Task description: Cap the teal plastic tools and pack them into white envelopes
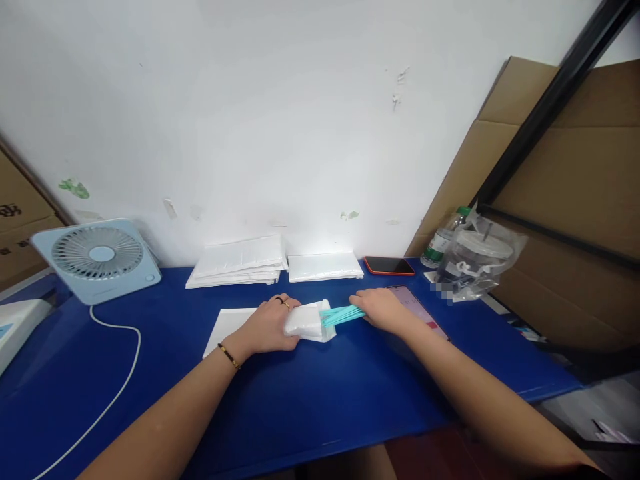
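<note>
My left hand (273,325) is closed on a small white packet (306,323) that looks like a padded or bubble-wrap pouch, its mouth facing right. In my right hand (383,308) is a bunch of thin turquoise strips (344,315), gripped at their right end. The left ends of the strips sit at the pouch's mouth; how far in they reach is hidden. Under and beside my left wrist lies a flat white envelope-like sheet (227,325). A phone with a lit pinkish screen (417,310) lies partly behind my right hand and forearm.
Stacked white flat packets (240,260) and a second white stack (325,267) lie against the wall. A red-edged phone (389,266) is beside them. A blue fan (100,260) with a white cable (135,353) stands left. At right are a bottle (440,247) and a bagged cup (475,260).
</note>
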A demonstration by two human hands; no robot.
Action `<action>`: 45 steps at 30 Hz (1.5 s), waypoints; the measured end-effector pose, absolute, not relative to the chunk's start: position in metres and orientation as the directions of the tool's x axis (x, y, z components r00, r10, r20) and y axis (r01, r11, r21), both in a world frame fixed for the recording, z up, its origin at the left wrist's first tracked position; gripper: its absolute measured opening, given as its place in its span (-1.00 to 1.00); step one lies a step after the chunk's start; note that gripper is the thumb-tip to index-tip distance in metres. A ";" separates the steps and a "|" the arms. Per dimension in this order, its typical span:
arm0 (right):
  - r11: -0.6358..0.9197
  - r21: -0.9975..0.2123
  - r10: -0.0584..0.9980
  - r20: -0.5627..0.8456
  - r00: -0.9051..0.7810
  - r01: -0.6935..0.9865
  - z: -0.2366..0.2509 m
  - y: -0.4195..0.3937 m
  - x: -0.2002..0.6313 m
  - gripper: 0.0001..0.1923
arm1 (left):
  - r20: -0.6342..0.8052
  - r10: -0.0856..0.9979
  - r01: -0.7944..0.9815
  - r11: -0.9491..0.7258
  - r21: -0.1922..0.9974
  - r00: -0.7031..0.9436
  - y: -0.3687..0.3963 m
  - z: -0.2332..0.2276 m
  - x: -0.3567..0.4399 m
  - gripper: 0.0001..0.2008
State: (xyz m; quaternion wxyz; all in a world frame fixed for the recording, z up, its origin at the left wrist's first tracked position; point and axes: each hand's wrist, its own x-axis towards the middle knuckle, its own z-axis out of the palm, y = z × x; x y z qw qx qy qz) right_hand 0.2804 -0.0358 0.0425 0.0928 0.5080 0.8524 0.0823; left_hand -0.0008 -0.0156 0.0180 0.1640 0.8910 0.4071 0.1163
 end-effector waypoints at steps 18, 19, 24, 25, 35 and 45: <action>0.544 -0.354 0.816 0.009 -0.578 0.761 0.033 -0.015 0.248 -0.16 | 0.133 0.749 0.672 -0.646 0.362 0.649 -0.017 0.003 0.021 -0.33; 0.521 -0.498 0.807 0.021 -0.591 0.694 0.030 -0.016 0.259 -0.02 | 0.127 0.753 0.675 -0.641 0.366 0.646 -0.017 0.003 0.021 -0.33; 0.054 -0.985 0.998 0.047 -0.048 0.162 -0.006 -0.025 0.268 -0.30 | 0.105 0.771 0.697 -0.618 0.364 0.628 -0.018 0.004 0.021 -0.17; 0.022 -0.999 0.997 0.026 0.079 0.047 -0.014 -0.026 0.260 -0.31 | 0.101 0.774 0.703 -0.615 0.358 0.625 -0.017 0.004 0.021 -0.13; -0.022 -0.970 0.991 -0.052 0.120 -0.243 -0.013 -0.027 0.214 -0.35 | 0.091 0.779 0.709 -0.607 0.360 0.620 -0.016 0.000 0.021 -0.08; 0.171 -0.695 0.985 0.139 -0.103 0.698 -0.004 -0.038 0.261 -0.79 | 0.083 0.761 0.680 -0.617 0.396 0.643 -0.016 0.002 0.018 -0.03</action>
